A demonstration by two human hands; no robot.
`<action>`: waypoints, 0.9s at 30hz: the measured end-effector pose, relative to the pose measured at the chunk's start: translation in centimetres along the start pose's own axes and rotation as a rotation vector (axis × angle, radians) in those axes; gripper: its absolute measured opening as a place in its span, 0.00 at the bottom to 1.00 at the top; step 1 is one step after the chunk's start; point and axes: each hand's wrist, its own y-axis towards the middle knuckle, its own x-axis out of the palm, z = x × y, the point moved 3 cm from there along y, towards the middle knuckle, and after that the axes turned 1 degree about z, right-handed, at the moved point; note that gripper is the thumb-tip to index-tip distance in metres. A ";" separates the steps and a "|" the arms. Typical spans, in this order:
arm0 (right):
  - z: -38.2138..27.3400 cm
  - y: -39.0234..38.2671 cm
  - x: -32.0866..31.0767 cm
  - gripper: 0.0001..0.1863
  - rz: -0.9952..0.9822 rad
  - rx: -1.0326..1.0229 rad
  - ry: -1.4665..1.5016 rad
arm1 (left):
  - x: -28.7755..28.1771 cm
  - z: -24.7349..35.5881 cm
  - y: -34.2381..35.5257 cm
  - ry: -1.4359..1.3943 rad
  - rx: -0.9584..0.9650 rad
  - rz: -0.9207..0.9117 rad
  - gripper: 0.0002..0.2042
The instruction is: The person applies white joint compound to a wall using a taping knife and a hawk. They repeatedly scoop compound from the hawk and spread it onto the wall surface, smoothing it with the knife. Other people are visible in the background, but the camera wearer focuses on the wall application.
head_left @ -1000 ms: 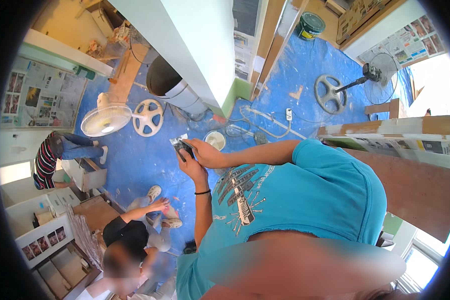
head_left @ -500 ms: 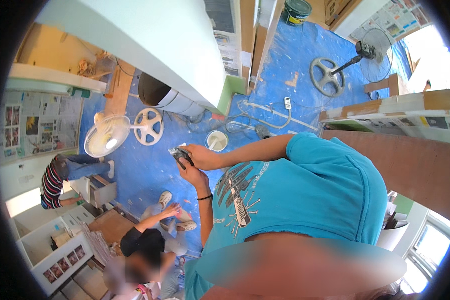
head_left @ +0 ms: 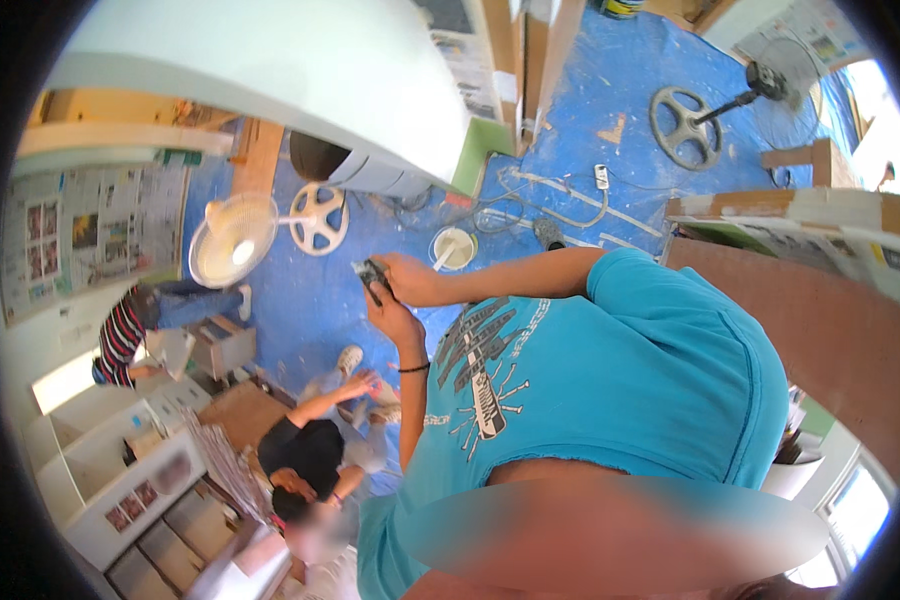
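Observation:
Both hands are raised together in front of my blue shirt, closed round a small dark object (head_left: pixel 375 285) with a silvery end, whose kind I cannot make out. My right hand (head_left: pixel 410 278) grips it from the right, and my left hand (head_left: pixel 390 318) holds it from below. Just beyond them, on the blue floor sheet (head_left: pixel 285 310), is a white bucket (head_left: pixel 454 247) with a pale stick in it. A dark shoe (head_left: pixel 547 233) shows past my right forearm.
Left are a white fan (head_left: pixel 232 240), a bent-over person (head_left: pixel 125 335) at cabinet parts (head_left: pixel 220 345) and a seated person (head_left: pixel 300 450). Ahead stand a white column (head_left: pixel 270 70) and curved sheets (head_left: pixel 370 175). Right are cables, a black fan (head_left: pixel 770 85) and a brown board (head_left: pixel 820 360).
The view has shifted, so floor items sit higher in the picture. My hands, still holding the dark object, appear slightly higher. The two other people have shifted a little in view.

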 end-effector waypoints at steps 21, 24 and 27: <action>-0.2 -1.7 -0.1 0.25 -0.115 0.030 -0.086 | -0.5 -0.3 -1.6 -0.111 -0.032 0.085 0.16; -0.1 -1.8 0.0 0.24 -0.119 0.071 -0.067 | -0.7 -0.6 -1.8 -0.086 -0.032 0.077 0.17; -0.3 -1.9 -0.1 0.24 -0.129 0.045 -0.077 | -0.9 -0.8 -1.9 -0.076 -0.059 0.086 0.18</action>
